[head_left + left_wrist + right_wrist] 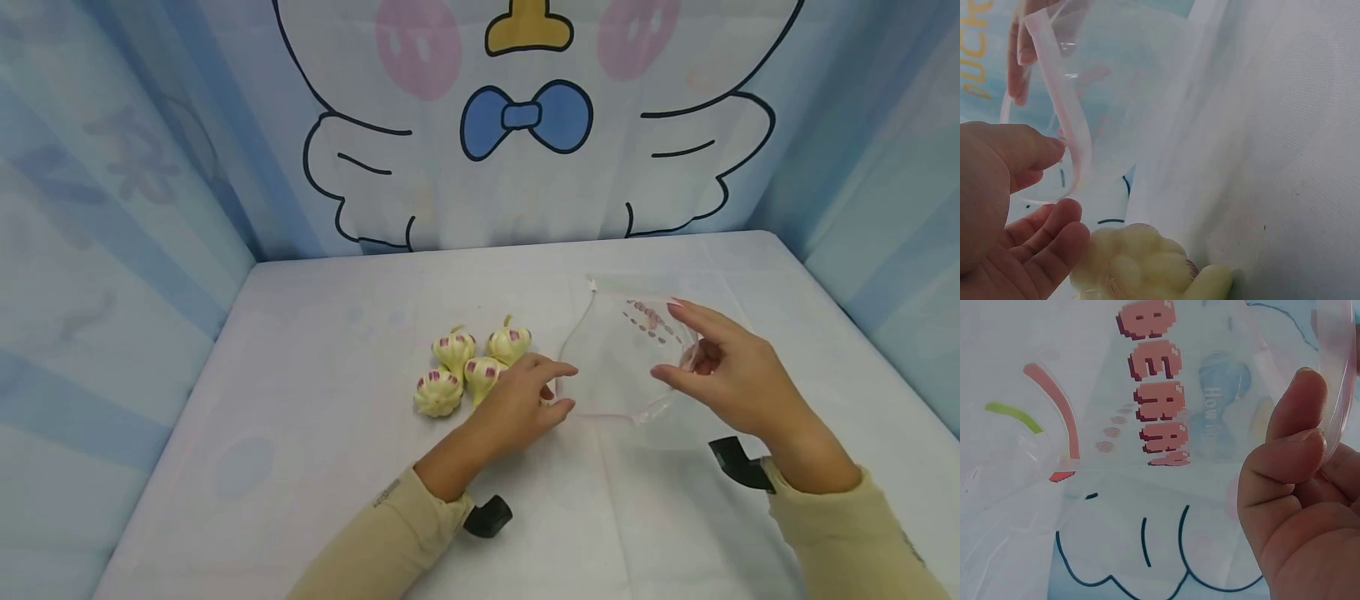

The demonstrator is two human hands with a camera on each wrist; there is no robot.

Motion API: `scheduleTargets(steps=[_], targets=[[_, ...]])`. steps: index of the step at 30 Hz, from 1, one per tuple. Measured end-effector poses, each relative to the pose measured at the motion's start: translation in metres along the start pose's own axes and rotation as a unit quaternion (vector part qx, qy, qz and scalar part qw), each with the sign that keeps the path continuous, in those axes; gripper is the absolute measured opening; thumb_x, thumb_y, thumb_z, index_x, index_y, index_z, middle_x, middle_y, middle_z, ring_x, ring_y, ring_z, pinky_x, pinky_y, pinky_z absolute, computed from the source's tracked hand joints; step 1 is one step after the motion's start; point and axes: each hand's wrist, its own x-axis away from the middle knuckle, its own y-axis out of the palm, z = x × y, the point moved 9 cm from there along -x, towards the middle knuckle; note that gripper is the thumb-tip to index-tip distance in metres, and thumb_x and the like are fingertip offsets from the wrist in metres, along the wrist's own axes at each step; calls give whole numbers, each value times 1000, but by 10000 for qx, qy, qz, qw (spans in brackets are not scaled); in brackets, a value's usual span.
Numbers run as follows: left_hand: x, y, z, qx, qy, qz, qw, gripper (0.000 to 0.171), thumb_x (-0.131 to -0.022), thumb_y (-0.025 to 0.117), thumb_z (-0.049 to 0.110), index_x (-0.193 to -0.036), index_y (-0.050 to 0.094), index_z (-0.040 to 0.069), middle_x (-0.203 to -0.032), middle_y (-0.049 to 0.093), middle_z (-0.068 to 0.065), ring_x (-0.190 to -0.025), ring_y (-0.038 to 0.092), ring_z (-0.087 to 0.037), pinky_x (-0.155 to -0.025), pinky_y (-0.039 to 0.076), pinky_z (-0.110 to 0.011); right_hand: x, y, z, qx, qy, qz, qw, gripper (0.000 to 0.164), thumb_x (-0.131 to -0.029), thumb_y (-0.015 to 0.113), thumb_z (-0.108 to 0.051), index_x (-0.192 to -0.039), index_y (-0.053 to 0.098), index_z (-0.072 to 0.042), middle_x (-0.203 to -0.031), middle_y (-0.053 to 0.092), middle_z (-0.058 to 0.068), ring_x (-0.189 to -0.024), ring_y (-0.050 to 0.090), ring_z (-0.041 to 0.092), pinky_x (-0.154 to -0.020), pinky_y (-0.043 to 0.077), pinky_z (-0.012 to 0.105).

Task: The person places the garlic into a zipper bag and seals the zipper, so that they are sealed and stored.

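the fingers of the left hand [517, 404] are spread, thumb and forefinger apart at the near left edge of a clear, limp plastic bag printed in red [615, 367]; whether they grip its film i cannot tell. on the right hand [742, 375], thumb and forefinger also stand wide, while the other fingers curl at the bag's right edge and seem to hold it. the bag sits right of centre in the head view, between the hands. in the left wrist view its pale pink-tinted strip [1063, 94] and a second lip stand apart beside the left fingers, so the mouth looks parted there.

the step in hand seems to be opening the bag. to do it well, i would catch one lip in each hand, just below the strip, and draw them evenly apart; thin film slips and clings, so a light, steady pinch should serve better than a hard tug.

just left of the left hand, near mid-frame, sit at least four pale yellow-green, ribbed garlic bulbs with purple marks [453, 348], one partly covered by that hand; i would keep the wrist from nudging them. all around spreads the white cloth-covered worktop [315, 467].
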Motion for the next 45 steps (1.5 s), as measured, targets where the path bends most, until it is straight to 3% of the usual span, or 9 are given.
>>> scheduleTargets(steps=[10, 20, 27, 33, 39, 45], targets=[[14, -22, -2, -159, -2, 311, 9994, 54, -92, 76, 20, -140, 55, 9, -134, 54, -10, -109, 60, -18, -88, 51, -26, -1, 4, 1, 86, -19, -24, 10000, 83, -73, 88, -2, -146, 49, 2, -124, 57, 17, -65, 48, 7, -56, 42, 11], [31, -43, -15, -87, -75, 415, 9991, 61, -89, 78, 17, -142, 51, 5, -136, 53, -11, -111, 58, -25, -90, 50, -38, -3, 4, -1, -57, -97, 50, 9999, 84, -71, 88, 2, -145, 50, 1, -91, 58, 3, -63, 49, 6, -56, 42, 13], [42, -48, -28, -201, -317, 348, 9987, 61, -88, 78, 17, -141, 50, 4, -132, 55, -12, -113, 56, -25, -93, 50, -41, -3, 6, 0, -181, -3, -21, 9998, 84, -72, 88, 1, -146, 48, 0, -98, 57, 4, -64, 50, 7, -56, 42, 13], [50, -50, -35, -235, -335, 287, 9987, 59, -86, 81, 17, -137, 54, 3, -135, 56, -9, -126, 51, -25, -105, 43, -43, -3, 6, 1, -185, 53, -45, 9998, 84, -72, 88, 0, -146, 48, 0, -101, 57, 5, -65, 50, 7, -56, 41, 13], [58, -48, -40, -106, -425, 80, 9990, 62, -87, 80, 19, -141, 54, 8, -141, 53, -7, -134, 47, -26, -109, 39, -44, -4, 7, 2, -183, 185, -108, 9996, 83, -74, 88, -2, -147, 47, 0, -94, 56, 5, -65, 49, 9, -55, 42, 14], [62, -42, -44, -105, -363, -69, 9993, 66, -86, 80, 15, -144, 50, 3, -143, 52, -12, -135, 46, -30, -109, 38, -45, -3, 8, 4, -171, 235, -123, 9995, 83, -74, 88, -2, -147, 47, 0, -90, 56, 5, -64, 49, 9, -55, 42, 15]])
